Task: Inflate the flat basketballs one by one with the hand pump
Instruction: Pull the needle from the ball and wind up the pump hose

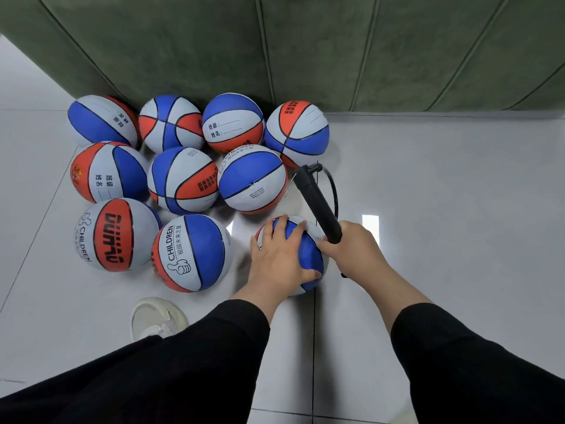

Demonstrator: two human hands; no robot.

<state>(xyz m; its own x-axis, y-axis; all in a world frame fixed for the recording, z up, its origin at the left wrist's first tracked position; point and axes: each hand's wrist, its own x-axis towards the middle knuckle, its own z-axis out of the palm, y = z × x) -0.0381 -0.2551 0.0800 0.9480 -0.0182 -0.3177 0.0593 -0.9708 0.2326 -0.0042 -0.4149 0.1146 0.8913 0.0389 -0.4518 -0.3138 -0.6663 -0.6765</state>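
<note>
hands on ball and pump

black sleeves (189,356) filled the bottom edge of the floor (428,185) view. left hand (279,258) lay spread over a small blue-and-white basketball (305,255) on the tiles, fingers curved around it. right hand (354,249) gripped the black hand pump (318,203), which slanted up and away beside the ball, its hose (334,188) looping alongside. nine other basketballs (183,179) clustered to the left against a green sofa (305,50). one pale shoe (157,316) stood near the left sleeve.
</note>
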